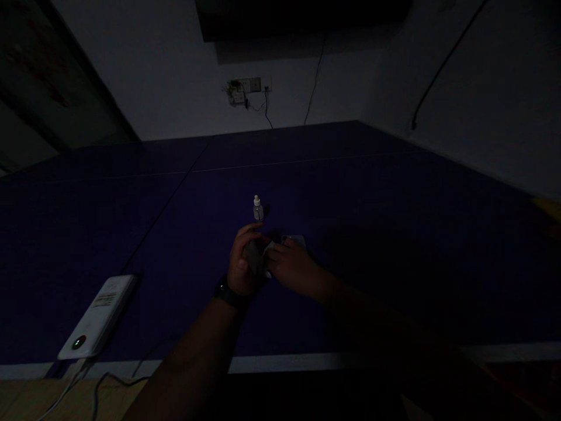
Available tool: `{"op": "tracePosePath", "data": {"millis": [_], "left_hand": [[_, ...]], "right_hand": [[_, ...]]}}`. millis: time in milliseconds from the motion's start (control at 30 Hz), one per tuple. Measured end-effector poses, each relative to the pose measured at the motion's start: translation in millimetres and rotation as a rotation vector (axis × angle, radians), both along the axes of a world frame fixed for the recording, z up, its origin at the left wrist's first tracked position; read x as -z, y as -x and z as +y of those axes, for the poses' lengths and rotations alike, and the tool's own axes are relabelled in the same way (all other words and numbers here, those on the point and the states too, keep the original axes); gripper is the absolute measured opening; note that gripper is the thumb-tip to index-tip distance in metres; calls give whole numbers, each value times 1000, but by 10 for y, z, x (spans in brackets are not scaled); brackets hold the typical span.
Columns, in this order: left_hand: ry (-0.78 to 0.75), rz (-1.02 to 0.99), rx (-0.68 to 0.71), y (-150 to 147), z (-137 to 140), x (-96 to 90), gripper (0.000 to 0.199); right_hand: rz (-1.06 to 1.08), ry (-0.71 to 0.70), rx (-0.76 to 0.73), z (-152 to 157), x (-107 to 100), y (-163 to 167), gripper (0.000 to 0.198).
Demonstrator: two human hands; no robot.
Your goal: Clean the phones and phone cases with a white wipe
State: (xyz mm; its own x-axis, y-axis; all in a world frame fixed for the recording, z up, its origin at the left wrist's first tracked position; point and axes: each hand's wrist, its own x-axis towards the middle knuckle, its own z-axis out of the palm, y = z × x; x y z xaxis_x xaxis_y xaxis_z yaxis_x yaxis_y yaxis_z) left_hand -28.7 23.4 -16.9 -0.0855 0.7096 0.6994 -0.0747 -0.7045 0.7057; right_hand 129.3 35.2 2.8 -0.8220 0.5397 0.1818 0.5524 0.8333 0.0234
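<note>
In the head view, my left hand, with a dark watch at the wrist, curls around a flat greyish thing. It is too dark to tell what kind of thing that is. My right hand is closed on a piece of white cloth or tissue, pressed against the flat thing's right side. Just beyond my left fingertips, a small clear dropper bottle with a white cap stands upright. Partly hidden behind my right hand lies a pale, flat, rectangular object.
A white power bank with a lit display lies near the front left edge of the purple tabletop, cables running from it. A white wall behind carries sockets with plugs and cords. A dark screen hangs above.
</note>
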Motion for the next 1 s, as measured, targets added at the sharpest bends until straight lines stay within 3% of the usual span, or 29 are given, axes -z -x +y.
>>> {"op": "tracePosePath", "data": {"millis": [200,300,467,667,900,1000], "left_hand": [[124,-213,196,-33,-16,12,71],[156,-225,194,-27,-26,15,74],[141,-192,171,-26,-45,12,74],[165,-187,205,-20,-50,12,73],[168,-180,172,-24,-31,10,78],[158,-193,174,-19,-29,7,75]], "right_hand": [[-25,18,-8,-23,-20,26,17],[-44,34,-3,-41,-21,46,18],[-59,91,-126,-95,-16,62,16],[-9,52,74,-67,-11,72,19],[-59,118,-85,-119,-51,62,15],[-34,90,-43,-102,-68,40,15]]}}
